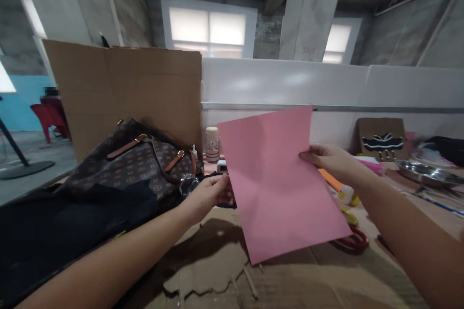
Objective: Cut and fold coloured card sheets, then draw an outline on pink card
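Observation:
A sheet of pink paper [279, 188] is held up over the table, tilted, between both hands. My left hand [213, 190] grips its left edge, the thumb in front and the other fingers partly hidden behind it. At the upper right edge, my right hand [326, 157] pinches the paper between thumb and fingers. Below the sheet lies a cut piece of cardboard [213, 260] with a ragged outline. Scissors with red handles [357, 240] stick out from behind the paper's lower right corner, close to a yellow ring-shaped handle [350, 217].
On the left, a brown patterned handbag [145, 174] and dark cloth [72, 217] lean by a cardboard panel [145, 82]. Behind the paper stands a capped cup [212, 145]. To the right are an orange-and-yellow utility knife [335, 184], a metal dish [427, 174] and a cardboard piece with black-and-white decoration [382, 142].

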Available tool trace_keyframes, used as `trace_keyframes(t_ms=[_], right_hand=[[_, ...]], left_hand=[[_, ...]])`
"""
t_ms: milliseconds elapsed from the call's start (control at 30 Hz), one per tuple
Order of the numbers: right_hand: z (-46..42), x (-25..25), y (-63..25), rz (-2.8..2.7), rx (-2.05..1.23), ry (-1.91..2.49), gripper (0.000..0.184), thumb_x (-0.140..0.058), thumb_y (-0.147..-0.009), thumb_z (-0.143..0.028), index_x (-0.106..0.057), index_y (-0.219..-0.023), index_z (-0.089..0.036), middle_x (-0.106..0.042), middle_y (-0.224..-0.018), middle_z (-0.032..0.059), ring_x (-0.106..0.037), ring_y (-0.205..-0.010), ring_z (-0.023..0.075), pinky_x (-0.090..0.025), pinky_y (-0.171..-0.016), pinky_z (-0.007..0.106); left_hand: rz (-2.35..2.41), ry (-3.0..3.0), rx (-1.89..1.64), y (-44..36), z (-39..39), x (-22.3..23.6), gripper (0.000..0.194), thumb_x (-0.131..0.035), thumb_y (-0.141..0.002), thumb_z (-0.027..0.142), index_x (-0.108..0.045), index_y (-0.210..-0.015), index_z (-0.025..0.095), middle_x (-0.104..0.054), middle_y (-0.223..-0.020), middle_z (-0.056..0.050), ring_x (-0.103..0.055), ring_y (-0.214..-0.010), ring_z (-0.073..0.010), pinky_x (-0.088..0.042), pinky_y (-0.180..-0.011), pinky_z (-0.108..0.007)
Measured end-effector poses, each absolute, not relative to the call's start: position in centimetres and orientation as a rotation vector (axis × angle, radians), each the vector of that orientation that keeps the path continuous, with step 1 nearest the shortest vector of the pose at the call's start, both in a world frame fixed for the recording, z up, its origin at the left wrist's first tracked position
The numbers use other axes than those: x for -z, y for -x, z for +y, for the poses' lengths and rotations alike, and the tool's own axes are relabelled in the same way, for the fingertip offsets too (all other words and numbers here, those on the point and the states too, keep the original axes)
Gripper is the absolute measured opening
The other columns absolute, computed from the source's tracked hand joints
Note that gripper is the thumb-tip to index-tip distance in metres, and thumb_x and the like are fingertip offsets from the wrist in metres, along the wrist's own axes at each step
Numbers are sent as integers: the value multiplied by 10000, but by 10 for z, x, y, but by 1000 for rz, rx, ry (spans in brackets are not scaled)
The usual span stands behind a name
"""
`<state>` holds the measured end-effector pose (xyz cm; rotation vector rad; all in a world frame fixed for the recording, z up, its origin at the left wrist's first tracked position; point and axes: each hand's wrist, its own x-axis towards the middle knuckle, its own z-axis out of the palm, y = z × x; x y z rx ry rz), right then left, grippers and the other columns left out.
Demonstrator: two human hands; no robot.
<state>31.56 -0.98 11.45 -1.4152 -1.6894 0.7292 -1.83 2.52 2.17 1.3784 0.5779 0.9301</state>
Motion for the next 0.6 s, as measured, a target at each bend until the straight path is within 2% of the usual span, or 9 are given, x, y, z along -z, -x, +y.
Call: trace_keyframes(t_ms=[200,400,600], right_hand=[[-5,-106,-323,-1647,-973,1346,359,-704,-798,-515,-709,-1035,-245,-740,-1017,41,-693,-907,278,-557,-780,381],[-8,-105,-319,-1621,-1064,1320,313,-726,-783,-496,-720,-973,-248,-736,-1020,54,-696,-871,252,-559,-765,352],[-7,-104,-318,-1591,-1104,1338,288,-742,-766,-509,-697,-837,-233,-692,-791,20,-647,-669,178,-523,-608,285]], left_hand=[[497,-1404,-921,21,20,-30,495,-774,-697,609,-711,-851,143,-693,-786,-52,-625,-707,-141,-493,-714,-272],[492,-1383,-907,18,17,-26,567,-788,-626,659,-690,-849,147,-676,-760,-41,-632,-693,-154,-499,-705,-294],[479,-1331,-872,18,15,-26,606,-820,-532,684,-674,-753,139,-655,-698,-28,-612,-656,-144,-502,-671,-279]])
